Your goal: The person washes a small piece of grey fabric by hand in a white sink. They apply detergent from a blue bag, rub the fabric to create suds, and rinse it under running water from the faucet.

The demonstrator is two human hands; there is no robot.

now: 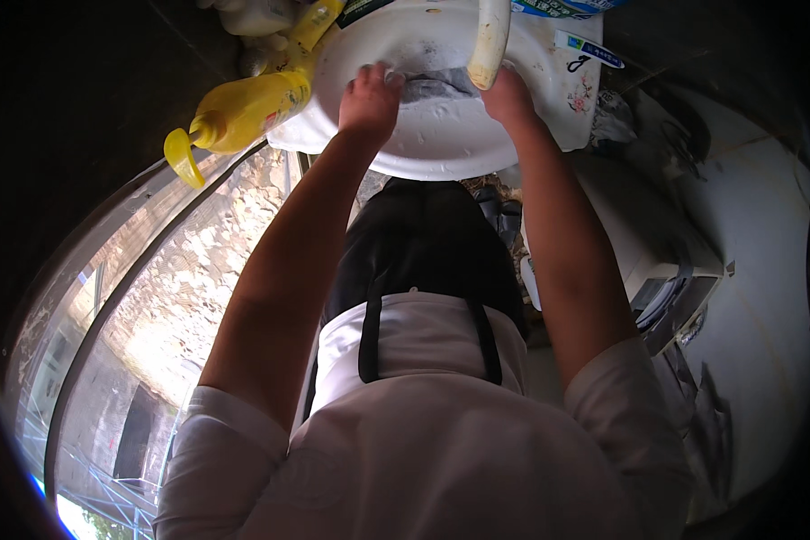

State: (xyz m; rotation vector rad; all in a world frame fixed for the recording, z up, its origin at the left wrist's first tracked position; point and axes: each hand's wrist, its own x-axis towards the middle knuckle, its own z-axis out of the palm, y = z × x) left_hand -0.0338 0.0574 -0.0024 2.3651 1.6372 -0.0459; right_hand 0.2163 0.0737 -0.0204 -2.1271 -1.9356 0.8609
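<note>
A white ceramic washbasin (445,145) with water drops on its inner wall lies before me. A wet grey cloth (439,86) is stretched across the bowl between my hands. My left hand (370,101) grips its left end, fingers curled. At the other end, my right hand (509,100) is closed in a fist on the cloth, its fingers partly hidden behind a yellowed white spout (491,40). The spout curves down over the bowl and ends close to my right hand. What kind of cloth it is, I cannot tell.
Left of the basin a yellow pump bottle (243,111) lies tilted beside other bottles (253,17). A toothpaste tube (588,48) and a small black loop (578,63) are on the right rim. A mesh window (196,270) is at left; a white appliance (668,270) stands at right.
</note>
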